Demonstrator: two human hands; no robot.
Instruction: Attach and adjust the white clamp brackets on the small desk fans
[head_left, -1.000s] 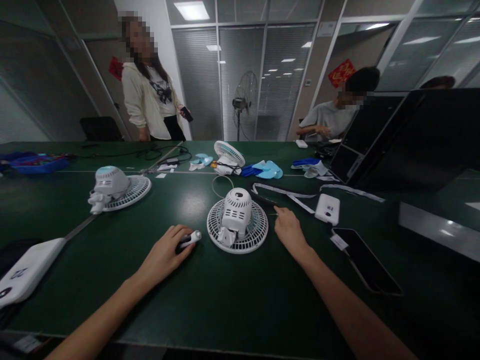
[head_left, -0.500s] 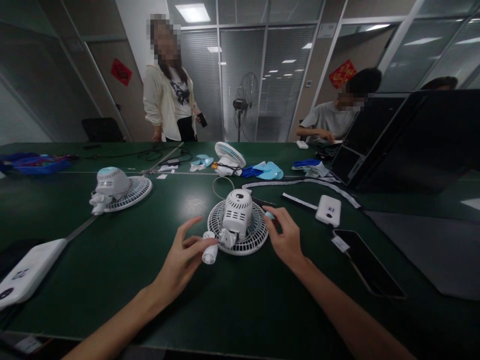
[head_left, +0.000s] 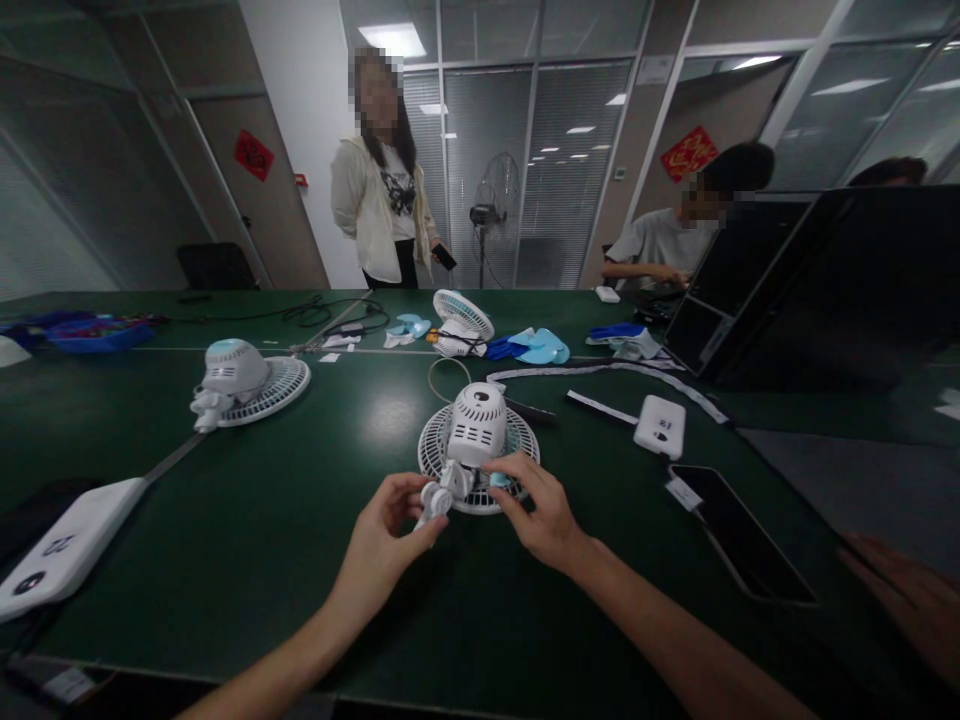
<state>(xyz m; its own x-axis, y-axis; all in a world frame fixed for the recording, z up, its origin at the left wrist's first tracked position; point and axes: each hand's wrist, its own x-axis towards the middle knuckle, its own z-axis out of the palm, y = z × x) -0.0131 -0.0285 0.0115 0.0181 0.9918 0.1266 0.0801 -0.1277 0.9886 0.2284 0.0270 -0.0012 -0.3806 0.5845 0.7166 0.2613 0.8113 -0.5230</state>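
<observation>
In the head view a white fan head (head_left: 478, 420) lies face down on its round grille (head_left: 433, 445), with its motor housing upward. My left hand (head_left: 382, 530) is closed on a short white plastic fan joint (head_left: 436, 500), held against the bracket (head_left: 456, 482) at the near side of the housing. A small light-blue knob (head_left: 499, 480) sits between the thumb and fingers of my right hand (head_left: 546, 512), just right of that bracket. Whether the knob touches the bracket I cannot tell.
Another white fan (head_left: 236, 375) lies to the left, and a third fan (head_left: 461, 325) stands behind. Light-blue blades (head_left: 544, 346) lie nearby. Power banks (head_left: 660, 425) and a phone (head_left: 742, 530) flank the work. Someone's hand (head_left: 900, 590) shows at the right edge. Two people are across the table.
My left hand has turned the white joint and brought it to the bracket. My right hand has moved left with the knob, to the bracket. Another hand has appeared at the right edge.
</observation>
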